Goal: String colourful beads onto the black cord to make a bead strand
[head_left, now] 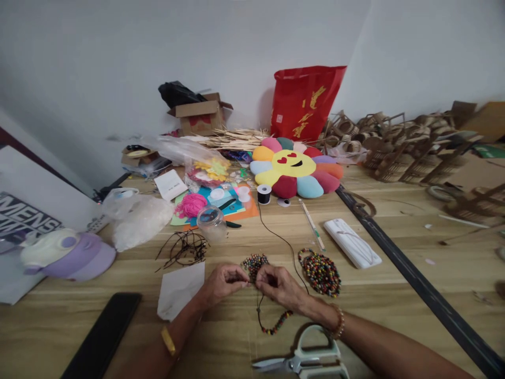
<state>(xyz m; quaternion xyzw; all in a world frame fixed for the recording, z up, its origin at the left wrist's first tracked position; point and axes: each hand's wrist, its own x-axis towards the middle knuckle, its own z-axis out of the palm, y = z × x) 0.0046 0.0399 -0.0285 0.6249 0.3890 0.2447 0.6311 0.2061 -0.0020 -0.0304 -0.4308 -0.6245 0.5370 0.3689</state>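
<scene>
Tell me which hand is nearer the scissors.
Right. The right hand is just above the scissors on the table; the left hand sits farther off, up and to their left.

Head camera looks forward and down, close over the table (394, 295)

Beads (320, 271) were multicoloured; cord (281, 238) and spool (264, 193) black. Cushion (295, 167) had a yellow centre with red heart eyes and mixed-colour petals. Bag (303, 101) was red with gold lettering, yarn (191, 205) pink, cap (82, 256) lilac, table (394, 316) light woodgrain.
</scene>
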